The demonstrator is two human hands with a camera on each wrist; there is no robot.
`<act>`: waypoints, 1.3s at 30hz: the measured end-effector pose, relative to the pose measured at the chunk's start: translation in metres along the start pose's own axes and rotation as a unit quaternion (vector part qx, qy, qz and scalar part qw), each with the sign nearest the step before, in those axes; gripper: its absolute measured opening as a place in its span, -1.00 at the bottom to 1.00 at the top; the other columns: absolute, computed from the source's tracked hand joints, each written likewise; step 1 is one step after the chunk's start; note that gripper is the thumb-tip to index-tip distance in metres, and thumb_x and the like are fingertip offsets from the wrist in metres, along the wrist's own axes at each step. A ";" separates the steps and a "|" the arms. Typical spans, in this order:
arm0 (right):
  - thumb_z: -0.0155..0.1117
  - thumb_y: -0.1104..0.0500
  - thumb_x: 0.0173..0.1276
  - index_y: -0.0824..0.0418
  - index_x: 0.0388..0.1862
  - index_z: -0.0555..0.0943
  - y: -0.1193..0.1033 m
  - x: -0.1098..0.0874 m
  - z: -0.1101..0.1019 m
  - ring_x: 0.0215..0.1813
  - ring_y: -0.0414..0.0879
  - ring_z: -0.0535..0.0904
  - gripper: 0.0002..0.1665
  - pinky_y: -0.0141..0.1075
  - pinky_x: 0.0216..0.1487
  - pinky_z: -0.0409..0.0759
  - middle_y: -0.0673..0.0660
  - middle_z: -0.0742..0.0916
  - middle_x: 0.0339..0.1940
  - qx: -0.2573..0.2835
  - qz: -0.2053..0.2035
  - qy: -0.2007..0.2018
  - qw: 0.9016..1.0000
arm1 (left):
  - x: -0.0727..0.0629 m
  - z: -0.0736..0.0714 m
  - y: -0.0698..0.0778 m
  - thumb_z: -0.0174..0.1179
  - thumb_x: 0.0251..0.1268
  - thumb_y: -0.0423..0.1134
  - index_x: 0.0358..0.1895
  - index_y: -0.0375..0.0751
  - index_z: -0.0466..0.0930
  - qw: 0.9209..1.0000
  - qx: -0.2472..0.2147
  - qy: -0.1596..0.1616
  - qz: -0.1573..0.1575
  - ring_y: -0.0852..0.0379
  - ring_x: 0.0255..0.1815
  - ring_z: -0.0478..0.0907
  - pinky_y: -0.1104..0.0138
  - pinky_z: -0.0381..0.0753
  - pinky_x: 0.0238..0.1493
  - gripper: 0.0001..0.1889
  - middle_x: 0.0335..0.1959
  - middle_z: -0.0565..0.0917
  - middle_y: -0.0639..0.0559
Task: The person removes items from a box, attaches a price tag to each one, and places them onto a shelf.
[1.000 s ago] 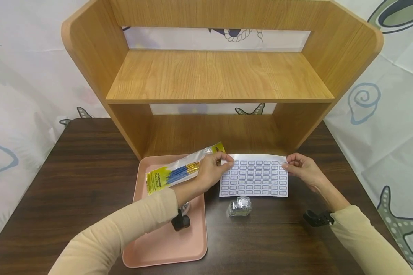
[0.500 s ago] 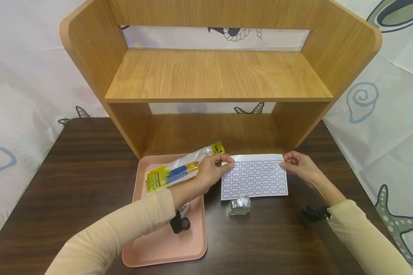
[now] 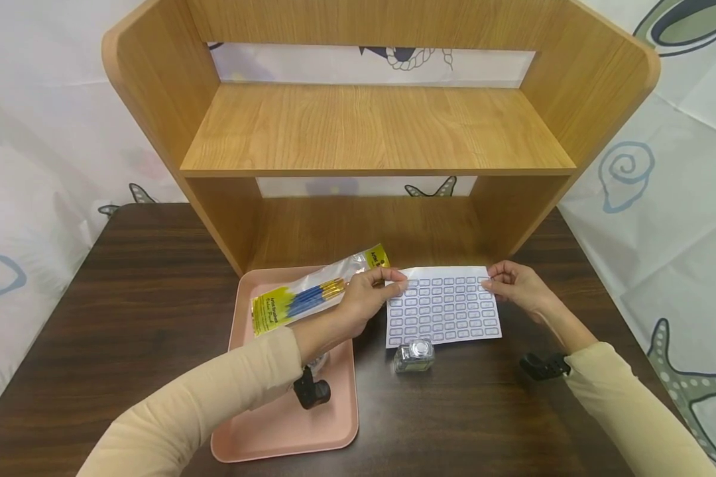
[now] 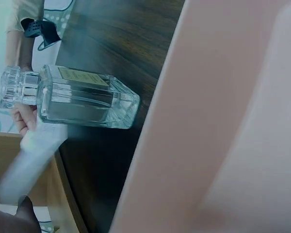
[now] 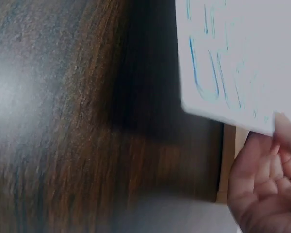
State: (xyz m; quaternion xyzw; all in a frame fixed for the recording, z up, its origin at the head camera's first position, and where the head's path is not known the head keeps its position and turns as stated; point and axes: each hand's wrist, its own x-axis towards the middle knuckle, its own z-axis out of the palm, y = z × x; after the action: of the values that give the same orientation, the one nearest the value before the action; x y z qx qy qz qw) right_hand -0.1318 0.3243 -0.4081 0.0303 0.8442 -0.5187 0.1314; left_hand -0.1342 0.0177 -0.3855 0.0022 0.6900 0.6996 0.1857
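My left hand [image 3: 366,298]: thumb and fingertips nearly together, pinching the upper-left corner of a white paper sheet printed with rows of blue rounded rectangles [image 3: 444,309]. My right hand [image 3: 522,289]: same pinch, upper-right corner. Sheet raised above the dark wood-grain table [image 3: 483,411], before the light-wood shelf unit [image 3: 382,129]. Clear square glass bottle [image 3: 414,358] at its near edge; pink rectangular tray [image 3: 286,437] left.
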 end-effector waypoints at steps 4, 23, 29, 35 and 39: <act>0.27 0.21 0.29 0.47 -0.04 0.36 0.005 -0.002 -0.003 -0.36 -0.27 0.53 -0.57 -0.39 -0.26 0.61 -0.04 0.59 -0.42 -0.001 -0.001 0.009 1.000 | 0.001 -0.004 0.001 0.24 0.18 -0.39 -0.18 -0.34 0.61 1.000 -0.006 0.017 0.009 0.21 -0.17 0.47 0.44 0.50 -0.11 -0.85 -0.09 0.61 -0.04; 0.28 0.22 0.28 0.46 -0.04 0.40 0.014 -0.010 -0.001 -0.36 -0.12 0.53 -0.59 -0.44 -0.31 0.60 0.24 0.61 -0.32 -0.119 0.001 0.066 0.991 | -0.016 -0.022 0.010 0.20 0.19 -0.48 -0.15 -0.46 0.55 0.999 -0.015 0.011 0.030 0.31 -0.35 0.56 0.23 0.62 -0.06 -0.82 -0.36 0.65 0.01; 0.26 0.23 0.26 0.42 -0.13 0.46 0.007 -0.017 0.001 -0.41 -0.07 0.55 -0.68 -0.32 -0.43 0.55 0.25 0.63 -0.39 -0.213 -0.012 0.105 0.971 | -0.010 -0.026 -0.003 0.21 0.18 -0.48 -0.17 -0.43 0.54 0.998 -0.059 -0.010 0.026 0.25 -0.37 0.62 0.20 0.63 -0.09 -0.84 -0.42 0.65 0.04; 0.27 0.30 0.25 0.34 -0.27 0.55 -0.036 -0.022 0.025 -0.46 -0.11 0.41 -0.88 -0.43 -0.51 0.36 0.17 0.62 -0.46 -0.216 -0.132 0.144 0.957 | -0.008 -0.023 -0.005 0.22 0.17 -0.46 -0.18 -0.40 0.56 0.997 -0.060 -0.024 0.039 0.24 -0.37 0.62 0.30 0.65 -0.17 -0.85 -0.40 0.65 0.02; 0.28 0.31 0.25 0.30 -0.29 0.59 -0.068 -0.025 0.048 -0.46 -0.14 0.41 -0.92 -0.45 -0.48 0.38 0.14 0.65 -0.45 -0.175 -0.189 0.121 0.959 | -0.021 -0.015 0.015 0.19 0.18 -0.51 -0.15 -0.47 0.52 0.998 -0.051 -0.017 0.015 0.28 -0.40 0.59 0.32 0.65 -0.19 -0.82 -0.44 0.61 0.07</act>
State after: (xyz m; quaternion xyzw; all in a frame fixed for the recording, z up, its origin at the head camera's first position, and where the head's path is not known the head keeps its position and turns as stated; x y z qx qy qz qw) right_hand -0.1111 0.2529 -0.3627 -0.0911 0.9215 -0.3712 -0.0690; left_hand -0.1224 -0.0021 -0.3668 0.0149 0.6500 0.7366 0.1861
